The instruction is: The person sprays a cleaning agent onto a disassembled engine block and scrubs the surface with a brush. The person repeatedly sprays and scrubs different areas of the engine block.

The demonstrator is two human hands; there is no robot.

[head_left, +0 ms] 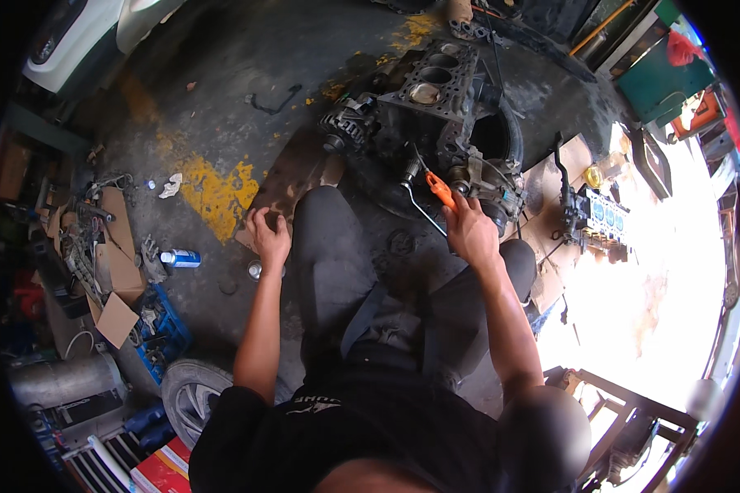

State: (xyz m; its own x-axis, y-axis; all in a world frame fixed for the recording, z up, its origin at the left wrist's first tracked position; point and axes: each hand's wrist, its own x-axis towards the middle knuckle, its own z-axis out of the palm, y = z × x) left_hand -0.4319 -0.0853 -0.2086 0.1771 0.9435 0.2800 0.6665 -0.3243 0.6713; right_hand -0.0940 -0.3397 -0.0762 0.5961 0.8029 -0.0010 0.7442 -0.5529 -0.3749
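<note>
My right hand [471,233] is closed around an orange-handled tool [441,191]. Its thin grey tip points toward the front of an engine block [436,76], whose cylinder bores face up. Close to that tip, a bare metal rod with a bend [422,209] runs from a dark cylindrical piece [411,170] down toward my right hand. Out to the left, beside my left knee, my left hand [269,236] has loosely curled fingers that are apart, with nothing visible in them. A small round silver object [255,269] lies by that wrist.
An alternator-like part [349,123] juts from the block's left. A tyre [506,135] lies behind its right side. On cardboard at right rests a cylinder head [604,215]. Leftward are a blue can [181,259], a blue crate [171,333], a wheel [191,390] and several loose parts.
</note>
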